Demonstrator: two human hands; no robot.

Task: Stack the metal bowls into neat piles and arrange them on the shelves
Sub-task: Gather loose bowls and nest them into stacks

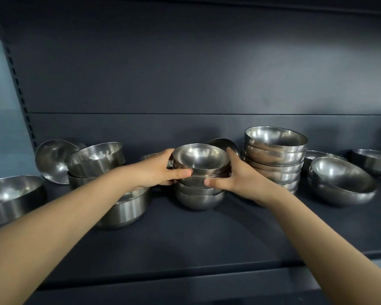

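Both hands, left hand (161, 170) and right hand (235, 176), fingers clamped round centre bowl stack (199, 183) on shelf (207, 234)

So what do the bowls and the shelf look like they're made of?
Bowls: metal, likely stainless steel, with a polished finish; they mirror the light and nearby shapes. A few on the left look brushed on the outside. Shelf: dark, matte, barely reflective; probably painted metal, though that's unclear.
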